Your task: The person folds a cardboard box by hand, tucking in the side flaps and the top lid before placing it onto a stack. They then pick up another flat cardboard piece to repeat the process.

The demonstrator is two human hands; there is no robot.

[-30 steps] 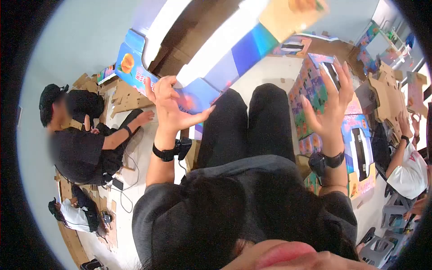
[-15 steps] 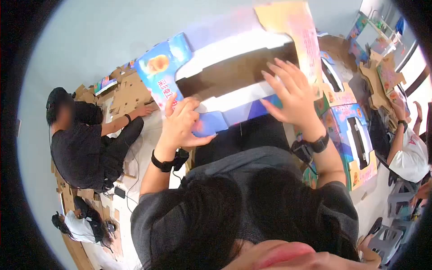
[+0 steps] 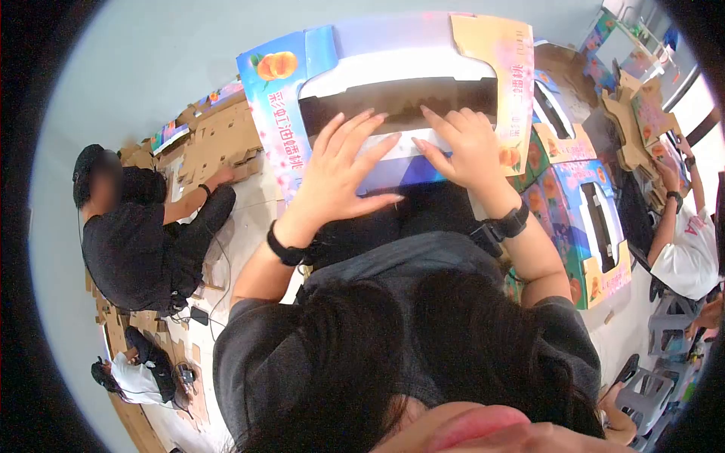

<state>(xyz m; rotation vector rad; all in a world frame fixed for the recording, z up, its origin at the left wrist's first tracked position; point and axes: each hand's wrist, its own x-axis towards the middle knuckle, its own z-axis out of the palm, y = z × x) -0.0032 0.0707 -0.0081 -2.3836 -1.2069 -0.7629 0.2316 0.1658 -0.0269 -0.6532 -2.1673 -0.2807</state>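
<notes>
A printed cardboard fruit box (image 3: 276, 113) stands in front of my lap, blue at its left end and yellow at its right, with peach pictures and Chinese lettering. A wide opening in its top shows the brown inside. My left hand (image 3: 340, 166) lies over the near-left edge, fingers stretched toward the opening and thumb held out. Across the near edge, right of the middle, my right hand (image 3: 468, 147) rests with fingers spread and fingertips at the opening. Neither hand is wrapped around anything.
More printed boxes (image 3: 593, 226) are stacked to my right. A person in black (image 3: 136, 241) sits at left beside flattened cardboard (image 3: 219, 140). Another person in white (image 3: 683, 249) works at far right, near grey stools (image 3: 653, 396). A third person (image 3: 140, 374) sits at lower left.
The box has levelled out from its tilt. My left hand has moved from the box's left corner inward along the near edge; my right hand has settled lower onto that edge.
</notes>
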